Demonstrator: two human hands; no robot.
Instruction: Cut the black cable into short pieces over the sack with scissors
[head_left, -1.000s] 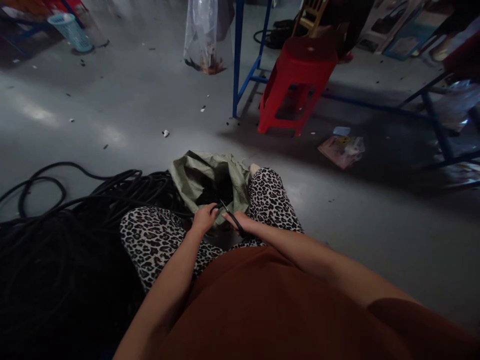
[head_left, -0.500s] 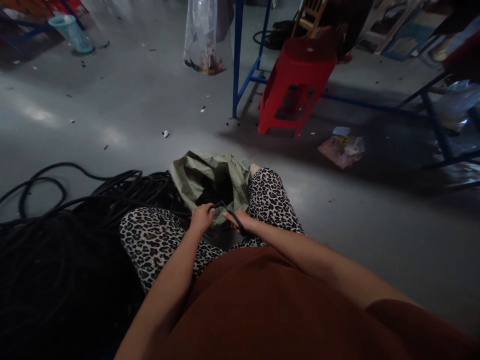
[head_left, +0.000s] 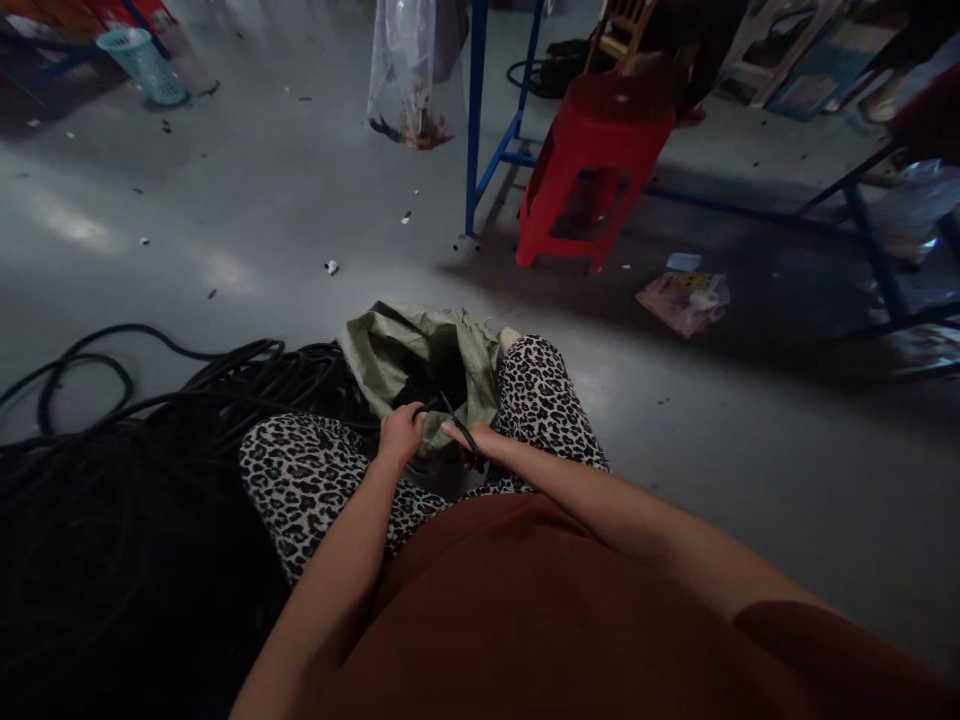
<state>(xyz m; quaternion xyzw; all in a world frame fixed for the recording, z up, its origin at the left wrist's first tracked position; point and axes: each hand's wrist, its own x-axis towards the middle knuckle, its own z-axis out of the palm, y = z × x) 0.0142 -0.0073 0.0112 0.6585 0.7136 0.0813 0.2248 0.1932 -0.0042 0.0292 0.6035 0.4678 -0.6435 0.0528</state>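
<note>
Grey floor [head_left: 285, 190], looped black tubing [head_left: 150, 470], green sack [head_left: 482, 375], red stool [head_left: 607, 135], apparently scraps [head_left: 331, 267].

Sack [head_left: 480, 365] contents [head_left: 433, 380], ctr: too dark to ID, maybe black bits. Hose pile [head_left: 157, 450], lower L: lost in shadow, cut by L edge. Blue stand [head_left: 473, 130], upper ctr: top cut off.

So we've got a rust-brown short-sleeved top [head_left: 570, 610] on, plus loose leopard-print pants [head_left: 544, 400], dark spots on off-white.
</note>
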